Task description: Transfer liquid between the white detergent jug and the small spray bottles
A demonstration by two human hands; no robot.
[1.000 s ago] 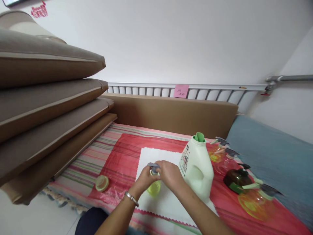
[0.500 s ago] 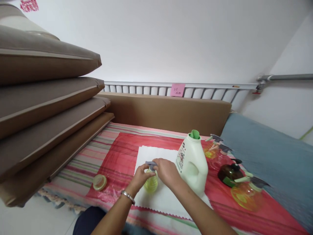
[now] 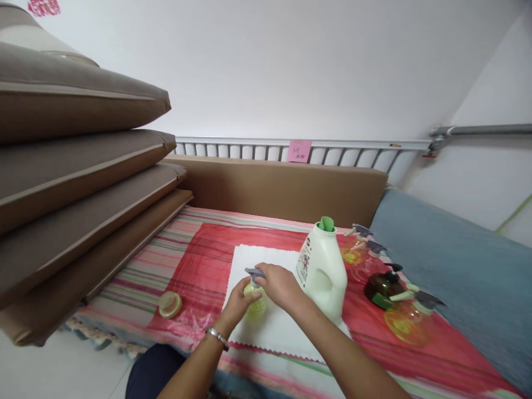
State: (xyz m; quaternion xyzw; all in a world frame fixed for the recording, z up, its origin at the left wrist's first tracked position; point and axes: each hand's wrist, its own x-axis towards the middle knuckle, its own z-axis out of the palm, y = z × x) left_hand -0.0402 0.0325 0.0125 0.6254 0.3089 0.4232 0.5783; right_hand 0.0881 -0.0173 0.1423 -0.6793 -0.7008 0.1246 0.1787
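Note:
My left hand [image 3: 236, 302] is wrapped round the body of a small yellow spray bottle [image 3: 255, 302] standing on a white cloth [image 3: 270, 327]. My right hand [image 3: 279, 285] grips the bottle's neck, just under its grey trigger head [image 3: 254, 273]. A metal bracelet sits on my left wrist. A white detergent jug [image 3: 322, 271] with an open green spout stands upright just right of my hands.
A round yellow-green cap [image 3: 170, 304] lies left on the red striped cover [image 3: 199, 260]. Several spray bottles, orange [image 3: 405, 324] and brown [image 3: 382, 286], lie at the right. Stacked brown cushions [image 3: 75, 183] overhang the left. A cardboard panel [image 3: 282, 191] stands behind; a blue blanket [image 3: 457, 266] lies right.
Both hands stay on the small bottle; my left hand has slid lower round its body. The view has shifted slightly, so everything sits a little further left and higher.

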